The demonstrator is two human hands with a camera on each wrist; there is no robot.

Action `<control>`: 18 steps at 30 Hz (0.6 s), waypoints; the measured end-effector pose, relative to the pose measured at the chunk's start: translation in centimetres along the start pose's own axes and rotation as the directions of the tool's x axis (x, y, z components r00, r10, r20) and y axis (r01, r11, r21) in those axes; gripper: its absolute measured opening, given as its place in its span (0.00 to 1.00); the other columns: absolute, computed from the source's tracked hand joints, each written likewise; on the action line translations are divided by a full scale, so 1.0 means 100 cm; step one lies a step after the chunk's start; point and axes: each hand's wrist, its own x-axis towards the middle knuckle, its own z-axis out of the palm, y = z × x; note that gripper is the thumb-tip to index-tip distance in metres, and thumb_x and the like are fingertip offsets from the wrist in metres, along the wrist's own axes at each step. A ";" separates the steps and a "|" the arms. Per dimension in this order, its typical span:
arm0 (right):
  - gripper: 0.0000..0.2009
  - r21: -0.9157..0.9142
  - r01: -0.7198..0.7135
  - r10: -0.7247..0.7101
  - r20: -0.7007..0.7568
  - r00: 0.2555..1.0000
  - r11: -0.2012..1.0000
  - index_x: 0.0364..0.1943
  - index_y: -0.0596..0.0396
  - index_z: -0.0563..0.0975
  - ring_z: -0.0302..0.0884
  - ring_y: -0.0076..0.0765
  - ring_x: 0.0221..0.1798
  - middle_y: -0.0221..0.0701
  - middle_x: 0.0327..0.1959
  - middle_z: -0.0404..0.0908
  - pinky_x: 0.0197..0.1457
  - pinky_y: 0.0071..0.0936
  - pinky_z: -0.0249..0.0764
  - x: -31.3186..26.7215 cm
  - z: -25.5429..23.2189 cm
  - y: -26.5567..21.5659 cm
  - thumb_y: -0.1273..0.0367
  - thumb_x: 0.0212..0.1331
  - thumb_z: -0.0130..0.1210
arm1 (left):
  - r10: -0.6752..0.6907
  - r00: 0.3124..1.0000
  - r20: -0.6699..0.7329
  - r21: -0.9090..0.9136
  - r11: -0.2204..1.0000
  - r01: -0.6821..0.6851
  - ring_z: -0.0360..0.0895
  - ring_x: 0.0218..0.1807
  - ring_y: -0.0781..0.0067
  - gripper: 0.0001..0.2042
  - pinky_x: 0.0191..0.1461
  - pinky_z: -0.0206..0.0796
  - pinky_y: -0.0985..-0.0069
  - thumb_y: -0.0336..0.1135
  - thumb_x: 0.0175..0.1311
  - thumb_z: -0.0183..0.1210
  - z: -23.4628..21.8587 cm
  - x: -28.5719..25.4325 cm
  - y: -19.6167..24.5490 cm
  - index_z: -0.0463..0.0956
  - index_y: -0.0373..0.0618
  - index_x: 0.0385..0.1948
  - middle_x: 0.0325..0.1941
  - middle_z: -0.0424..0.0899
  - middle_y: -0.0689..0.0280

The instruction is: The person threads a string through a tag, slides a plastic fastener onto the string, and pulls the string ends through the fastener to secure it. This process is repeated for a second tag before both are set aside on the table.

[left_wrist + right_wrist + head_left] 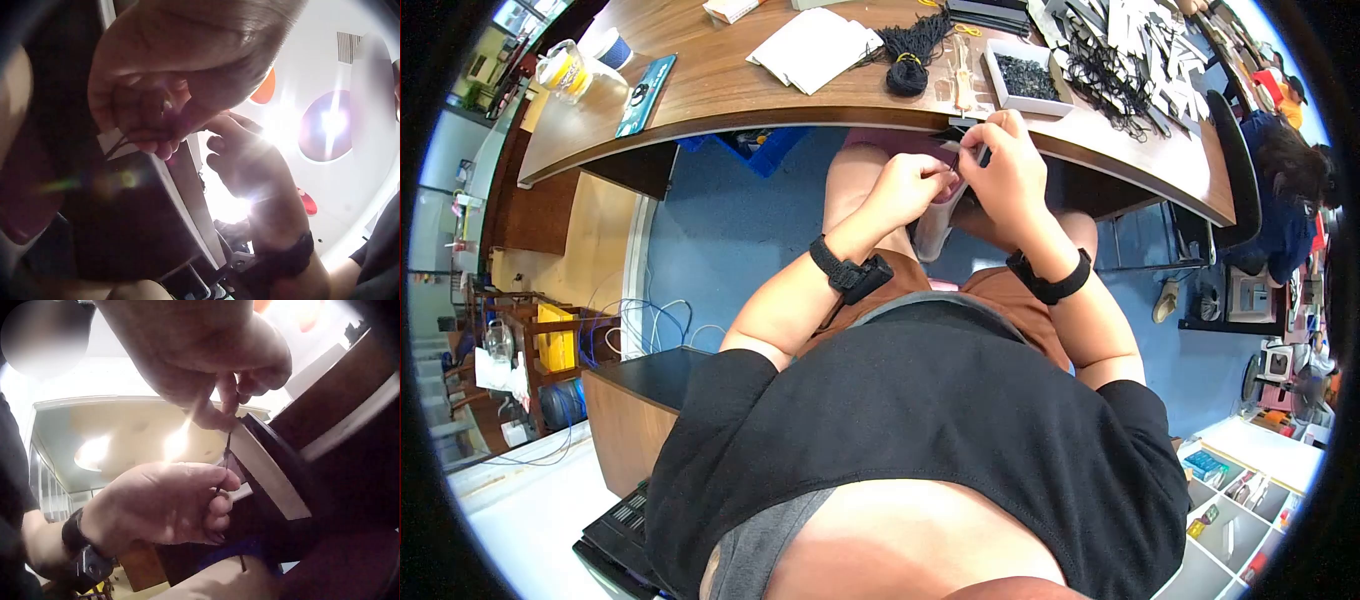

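A thin black cord runs between my two hands above my lap, just in front of the desk edge. My left hand pinches its lower end between thumb and fingers. Higher up, my right hand pinches the same cord with thumb and forefinger. A small white piece shows beside the left fingertips in the left wrist view, with dark cord across it. Below the hands, a pale, shiny long item hangs between the knees, its upper part hidden by the hands.
On the wooden desk lie a bundle of black cords, white sheets and a heap of black and white strips. A white tray holds small black parts. Under the desk is a blue crate.
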 end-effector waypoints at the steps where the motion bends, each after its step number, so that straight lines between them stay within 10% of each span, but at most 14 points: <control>1: 0.05 -0.006 -0.025 0.025 0.044 0.999 1.000 0.24 0.50 0.76 0.75 0.38 0.32 0.30 0.30 0.71 0.33 0.29 0.71 -0.004 0.000 -0.004 0.72 0.42 0.60 | 0.012 1.000 -0.004 0.006 1.000 -0.011 0.75 0.26 0.80 0.08 0.32 0.68 0.79 0.30 0.58 0.55 0.000 0.000 0.002 0.80 0.35 0.31 0.22 0.82 0.64; 11: 0.08 0.409 -0.416 0.335 0.258 0.906 0.812 0.34 0.59 0.80 0.74 0.25 0.25 0.32 0.27 0.80 0.31 0.23 0.72 -0.026 0.015 0.024 0.70 0.50 0.61 | -0.003 0.996 0.086 0.057 0.998 -0.002 0.73 0.27 0.81 0.09 0.34 0.67 0.78 0.33 0.60 0.55 -0.008 -0.002 0.000 0.80 0.35 0.30 0.23 0.80 0.67; 18: 0.06 0.737 -0.661 0.377 0.579 0.723 0.137 0.33 0.60 0.79 0.64 0.13 0.20 0.25 0.24 0.78 0.22 0.13 0.60 -0.015 0.015 0.039 0.71 0.55 0.59 | -0.058 0.994 0.091 0.025 0.998 0.056 0.74 0.27 0.81 0.08 0.33 0.67 0.81 0.30 0.59 0.56 -0.013 -0.005 0.010 0.80 0.35 0.32 0.24 0.80 0.67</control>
